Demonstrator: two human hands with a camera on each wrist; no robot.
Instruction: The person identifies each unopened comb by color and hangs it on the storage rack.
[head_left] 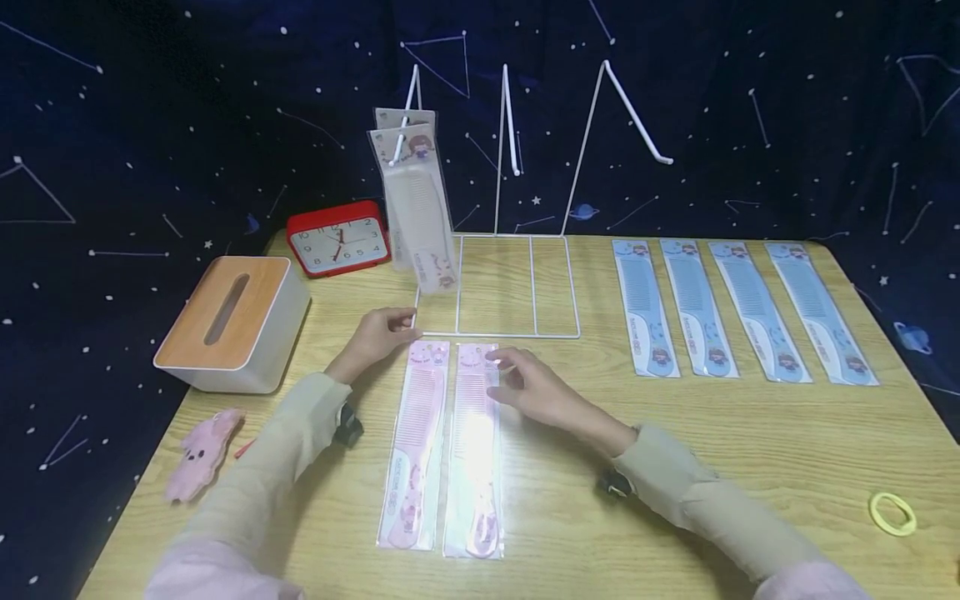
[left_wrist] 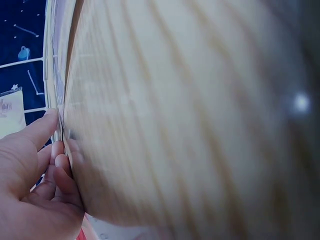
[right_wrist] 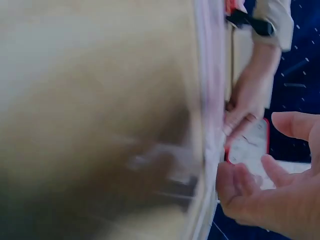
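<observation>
My left hand (head_left: 375, 340) is at the front left corner of a white wire display rack (head_left: 498, 335), thumb and fingertips pinching the base wire. Two packaged combs (head_left: 420, 208) hang one behind the other on the rack's left hook. Flat in front of the rack lie two pink combs in clear packaging, a left one (head_left: 415, 442) and a right one (head_left: 472, 442). Over the top of the right pink comb, my right hand (head_left: 540, 387) has its thumb and fingers apart, holding nothing. The right wrist view shows the same hand (right_wrist: 280, 185) with loosely bent fingers.
Several blue packaged combs (head_left: 647, 308) lie in a row at the right. A red clock (head_left: 337, 240), a tissue box (head_left: 232, 321) and a pink plush toy (head_left: 204, 454) are at the left. A yellow ring (head_left: 892, 514) lies near the right edge.
</observation>
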